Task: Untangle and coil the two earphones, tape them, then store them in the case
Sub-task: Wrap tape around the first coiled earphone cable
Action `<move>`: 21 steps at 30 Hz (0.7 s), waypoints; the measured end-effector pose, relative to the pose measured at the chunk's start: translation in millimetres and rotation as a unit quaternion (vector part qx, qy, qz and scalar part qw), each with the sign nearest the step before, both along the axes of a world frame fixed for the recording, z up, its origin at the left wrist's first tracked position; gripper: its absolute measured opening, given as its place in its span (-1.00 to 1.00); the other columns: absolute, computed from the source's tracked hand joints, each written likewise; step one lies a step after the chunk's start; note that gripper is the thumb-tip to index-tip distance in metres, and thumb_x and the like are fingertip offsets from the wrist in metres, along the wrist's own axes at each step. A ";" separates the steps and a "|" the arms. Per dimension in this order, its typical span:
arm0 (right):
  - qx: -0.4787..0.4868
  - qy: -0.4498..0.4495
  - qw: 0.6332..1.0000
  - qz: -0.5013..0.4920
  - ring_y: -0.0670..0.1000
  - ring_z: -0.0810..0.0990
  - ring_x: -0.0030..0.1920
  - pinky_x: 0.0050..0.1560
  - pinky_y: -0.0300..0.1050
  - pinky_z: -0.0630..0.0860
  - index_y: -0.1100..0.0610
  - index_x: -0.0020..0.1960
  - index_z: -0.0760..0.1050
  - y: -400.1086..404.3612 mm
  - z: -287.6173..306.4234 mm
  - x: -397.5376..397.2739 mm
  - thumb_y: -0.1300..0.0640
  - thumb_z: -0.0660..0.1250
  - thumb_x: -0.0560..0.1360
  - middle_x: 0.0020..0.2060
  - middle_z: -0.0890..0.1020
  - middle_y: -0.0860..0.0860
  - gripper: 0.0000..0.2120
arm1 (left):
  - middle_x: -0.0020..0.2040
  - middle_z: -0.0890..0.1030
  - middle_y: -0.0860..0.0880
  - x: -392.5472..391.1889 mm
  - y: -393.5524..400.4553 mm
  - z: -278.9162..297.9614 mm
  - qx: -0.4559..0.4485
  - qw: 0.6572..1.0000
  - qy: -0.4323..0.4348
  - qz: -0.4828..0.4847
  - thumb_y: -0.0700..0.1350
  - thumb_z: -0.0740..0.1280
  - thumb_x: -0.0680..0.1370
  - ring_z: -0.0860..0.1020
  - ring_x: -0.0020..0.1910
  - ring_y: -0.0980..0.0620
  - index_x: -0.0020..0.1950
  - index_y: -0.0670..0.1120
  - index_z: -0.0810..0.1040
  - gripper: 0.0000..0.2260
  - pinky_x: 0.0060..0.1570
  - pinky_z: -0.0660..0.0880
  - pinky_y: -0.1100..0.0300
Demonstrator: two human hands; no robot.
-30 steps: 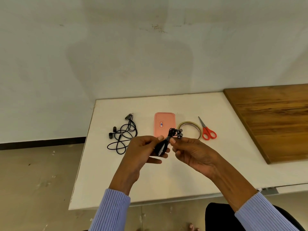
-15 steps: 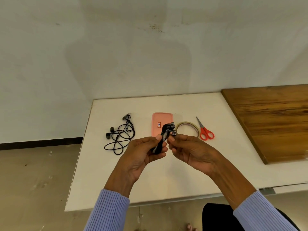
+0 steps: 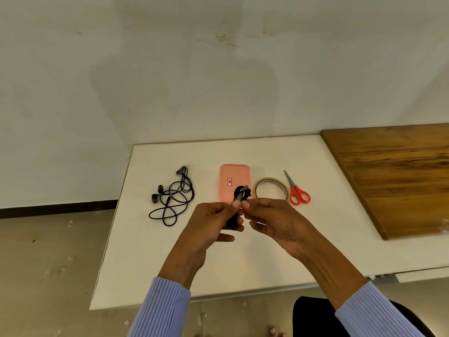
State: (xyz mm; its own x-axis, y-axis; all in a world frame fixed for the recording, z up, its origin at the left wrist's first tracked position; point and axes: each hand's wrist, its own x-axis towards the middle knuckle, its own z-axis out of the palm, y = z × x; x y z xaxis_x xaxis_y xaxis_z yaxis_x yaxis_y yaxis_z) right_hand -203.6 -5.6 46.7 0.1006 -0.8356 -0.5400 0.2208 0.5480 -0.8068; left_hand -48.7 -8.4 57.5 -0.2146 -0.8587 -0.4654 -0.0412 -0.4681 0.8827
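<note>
A coiled black earphone (image 3: 239,195) is held upright above the white table (image 3: 243,259). My left hand (image 3: 211,227) grips the bundle's lower part, and my right hand (image 3: 274,220) pinches it near the top with thumb and forefinger. The second black earphone (image 3: 173,198) lies loose and tangled on the table to the left. A pink case (image 3: 230,178), closed, lies flat just behind my hands. A roll of clear tape (image 3: 271,188) sits right of the case.
Red-handled scissors (image 3: 297,193) lie right of the tape. A wooden board (image 3: 393,176) covers the table's right side. The wall runs along the table's back edge, and bare floor lies beyond the table's left edge.
The coiled earphone has been turned more upright and my hands have drawn closer together around it. The other items stay where they were.
</note>
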 end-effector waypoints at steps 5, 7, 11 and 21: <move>0.036 -0.032 0.999 0.009 -0.09 0.64 -0.23 -0.25 -0.24 0.57 0.19 -0.02 0.65 -2.0 4.9 -2.2 0.22 0.42 0.39 -0.22 0.68 0.01 -0.83 | -0.36 0.61 0.01 0.0 -2.4 -1.6 0.005 0.999 0.025 0.040 0.00 0.31 0.53 0.63 -0.32 0.13 -0.19 -0.09 0.63 -0.79 -0.38 0.50 0.33; 0.041 -0.016 0.999 -0.009 -0.09 0.63 -0.26 -0.28 -0.26 0.57 0.20 -0.03 0.66 -2.2 5.8 -2.5 0.22 0.46 0.35 -0.24 0.68 0.02 -0.80 | -0.36 0.61 0.01 0.2 -2.9 -3.9 -0.015 0.998 0.007 0.060 -0.01 0.34 0.51 0.63 -0.35 0.15 -0.20 -0.10 0.63 -0.80 -0.39 0.49 0.34; 0.040 -0.027 0.998 -0.035 -0.10 0.62 -0.31 -0.29 -0.28 0.57 0.24 -0.06 0.66 -2.4 4.6 -1.7 0.25 0.46 0.35 -0.28 0.68 0.03 -0.83 | -0.38 0.62 0.02 -1.0 -3.8 -7.2 -0.016 0.996 0.013 0.082 -0.01 0.34 0.51 0.63 -0.36 0.14 -0.19 -0.10 0.64 -0.80 -0.37 0.47 0.30; 0.016 -0.034 0.999 -0.017 -0.10 0.54 -0.24 -0.22 -0.28 0.54 0.21 0.01 0.64 -1.1 -3.3 0.0 0.19 0.44 0.35 -0.20 0.64 0.02 -0.76 | -0.45 0.53 0.04 -4.6 -1.5 0.6 0.085 0.990 0.106 0.048 0.01 0.26 0.56 0.59 -0.41 0.11 -0.21 -0.11 0.57 -0.75 -0.51 0.40 0.35</move>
